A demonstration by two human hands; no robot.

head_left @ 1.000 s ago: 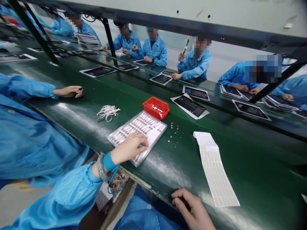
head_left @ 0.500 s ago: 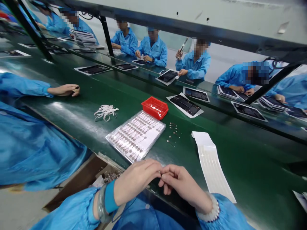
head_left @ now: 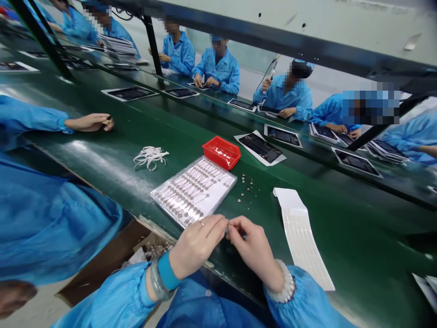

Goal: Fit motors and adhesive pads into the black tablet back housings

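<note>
One co-worker's hand (head_left: 89,122) rests on the green rubber conveyor belt (head_left: 112,171) at far left, its fingers curled around something small and dark. Below the belt's near edge sits an open cardboard box (head_left: 105,262) holding a tangle of scrap. On the belt, a loose bundle of white looped strips (head_left: 150,157) lies soft and curled.

Two bare hands meet at centre. The left hand (head_left: 196,246) wears a ring, a translucent bangle and a blue wrist band, and the right hand (head_left: 251,248) has a pale beaded band at the wrist. Both are closed in a pinch, their fingertips (head_left: 232,223) touching just above the belt's near edge; whatever they grip is too small to tell.

Just beyond the left hand lies a clear plastic tray (head_left: 167,209), its long axis slanting from near left to far right, packed with rows of round-headed wired metal parts. Past it stand a red plastic bin (head_left: 221,152) and a black tablet on a white sheet (head_left: 261,148). Loose metal parts (head_left: 247,187) lie scattered to the tray's right, and a long glossy white label strip (head_left: 302,239) runs toward the near edge.
</note>
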